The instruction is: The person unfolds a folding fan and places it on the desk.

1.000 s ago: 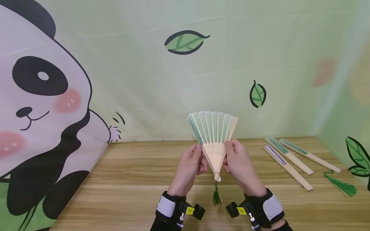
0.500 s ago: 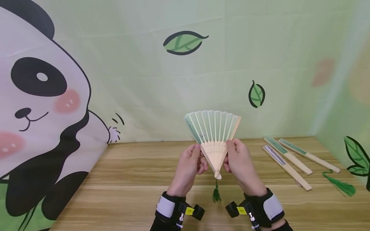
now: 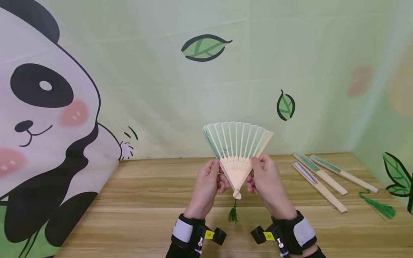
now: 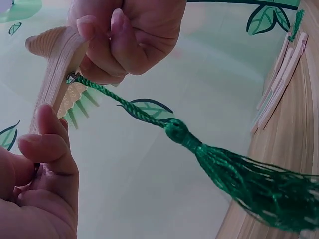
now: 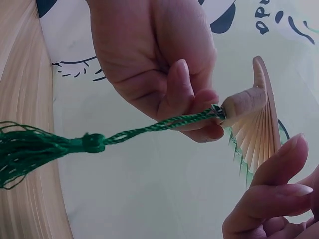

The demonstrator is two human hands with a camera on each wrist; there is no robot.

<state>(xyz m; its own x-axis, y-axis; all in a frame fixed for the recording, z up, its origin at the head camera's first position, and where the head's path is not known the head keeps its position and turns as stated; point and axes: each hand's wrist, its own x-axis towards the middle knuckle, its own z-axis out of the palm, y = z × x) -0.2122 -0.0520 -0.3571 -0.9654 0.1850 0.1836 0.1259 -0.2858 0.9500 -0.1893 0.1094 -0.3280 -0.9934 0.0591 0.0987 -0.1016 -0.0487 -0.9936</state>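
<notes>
A pale green folding fan (image 3: 237,143) with light wooden ribs is held upright, partly spread, above the table. My left hand (image 3: 206,184) pinches its left edge between thumb and fingers. On the other side my right hand (image 3: 267,181) pinches the right outer rib. A green tassel (image 3: 233,214) hangs from the pivot end; in the left wrist view the tassel (image 4: 239,174) dangles by a twisted cord near the stacked ribs. The right wrist view shows the ribs (image 5: 256,129) spreading out from the pivot. Some fingers are hidden behind the fan.
Three folded fans lie at the right of the wooden table (image 3: 145,222): one with a purple-grey panel (image 3: 317,186), a green one (image 3: 319,173), and another green one (image 3: 345,173) with a tassel (image 3: 377,206). A panda-print cloth (image 3: 155,89) stands behind.
The fan has spread wider, its left edge moving left with my left hand. Its pivot and tassel have shifted slightly left and up. My right hand has hardly moved.
</notes>
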